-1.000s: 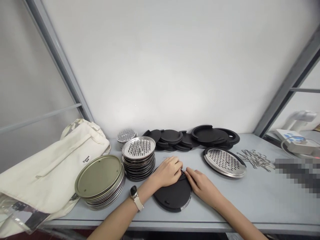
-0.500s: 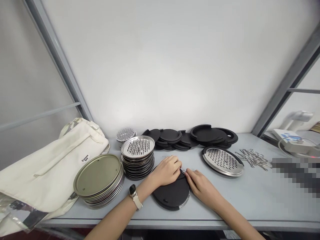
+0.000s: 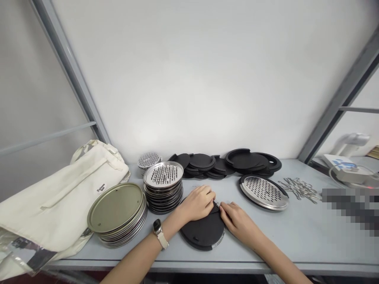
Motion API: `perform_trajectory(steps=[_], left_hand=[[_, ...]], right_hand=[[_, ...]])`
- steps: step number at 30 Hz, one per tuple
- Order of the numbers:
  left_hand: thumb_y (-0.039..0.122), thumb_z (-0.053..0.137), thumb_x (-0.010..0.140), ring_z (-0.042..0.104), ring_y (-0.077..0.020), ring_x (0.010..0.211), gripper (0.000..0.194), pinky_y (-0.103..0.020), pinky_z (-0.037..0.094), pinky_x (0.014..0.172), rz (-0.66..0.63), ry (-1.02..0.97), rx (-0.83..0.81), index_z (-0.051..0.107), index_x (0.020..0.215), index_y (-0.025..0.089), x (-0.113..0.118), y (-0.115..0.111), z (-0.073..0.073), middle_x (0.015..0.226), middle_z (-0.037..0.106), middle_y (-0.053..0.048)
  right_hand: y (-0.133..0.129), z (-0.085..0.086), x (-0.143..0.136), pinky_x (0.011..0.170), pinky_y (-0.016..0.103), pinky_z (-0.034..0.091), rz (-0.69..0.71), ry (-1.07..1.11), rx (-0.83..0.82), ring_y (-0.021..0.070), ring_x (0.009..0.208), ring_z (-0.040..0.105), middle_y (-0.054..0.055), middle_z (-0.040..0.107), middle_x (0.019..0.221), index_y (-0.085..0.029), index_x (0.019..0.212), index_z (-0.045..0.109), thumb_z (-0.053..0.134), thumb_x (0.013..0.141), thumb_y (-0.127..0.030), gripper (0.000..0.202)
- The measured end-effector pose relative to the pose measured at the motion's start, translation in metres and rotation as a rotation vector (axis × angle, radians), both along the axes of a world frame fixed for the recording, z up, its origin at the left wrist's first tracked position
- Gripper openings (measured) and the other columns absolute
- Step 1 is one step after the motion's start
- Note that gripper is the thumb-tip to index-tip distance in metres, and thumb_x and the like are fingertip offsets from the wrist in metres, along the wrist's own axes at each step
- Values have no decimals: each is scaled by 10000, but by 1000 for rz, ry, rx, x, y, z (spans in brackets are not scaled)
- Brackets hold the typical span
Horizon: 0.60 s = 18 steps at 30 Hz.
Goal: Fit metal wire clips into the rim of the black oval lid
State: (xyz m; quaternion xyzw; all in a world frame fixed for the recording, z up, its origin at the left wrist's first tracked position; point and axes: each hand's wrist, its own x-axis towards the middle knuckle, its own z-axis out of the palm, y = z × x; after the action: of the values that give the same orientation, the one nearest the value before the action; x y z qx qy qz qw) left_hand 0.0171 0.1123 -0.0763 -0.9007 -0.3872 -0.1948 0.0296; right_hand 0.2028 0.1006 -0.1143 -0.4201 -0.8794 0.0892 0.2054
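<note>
A black round plate (image 3: 204, 229) lies on the table before me, a sliver of metal rim showing along its lower right edge. My left hand (image 3: 199, 202), with a watch on the wrist, is closed over the plate's upper part, fingers curled at its far edge. At the upper right edge my right hand (image 3: 235, 217) pinches a small bent-wire metal clip (image 3: 218, 205), partly hidden by the fingertips. Further right lies a pile of similar wire clips (image 3: 299, 188). A round metal grater disc (image 3: 263, 191) in a black holder rests behind my right hand.
Left of my hands stand a stack of grater discs (image 3: 164, 174) and a stack of olive-topped round plates (image 3: 117, 207). Several black round holders (image 3: 202, 161) lie along the wall. A cream bag (image 3: 68, 189) fills the left side; a white device (image 3: 346, 165) is far right.
Both hands keep nearly the same position on the black plate. The view has tipped very slightly, and the right fingertips have shifted a little at the clip.
</note>
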Motion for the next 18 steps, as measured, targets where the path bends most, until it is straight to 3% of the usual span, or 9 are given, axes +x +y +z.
perform_trajectory(steps=[18], left_hand=[[153, 441, 877, 473, -167, 843, 45, -282, 371, 766, -7, 10, 6, 475, 850, 164, 0, -1, 0, 896, 491, -38]], right_hand=[[-2, -1, 1, 591, 279, 351, -49, 35, -5, 184, 641, 512, 10, 512, 618, -219, 688, 388, 321, 929, -223, 250]])
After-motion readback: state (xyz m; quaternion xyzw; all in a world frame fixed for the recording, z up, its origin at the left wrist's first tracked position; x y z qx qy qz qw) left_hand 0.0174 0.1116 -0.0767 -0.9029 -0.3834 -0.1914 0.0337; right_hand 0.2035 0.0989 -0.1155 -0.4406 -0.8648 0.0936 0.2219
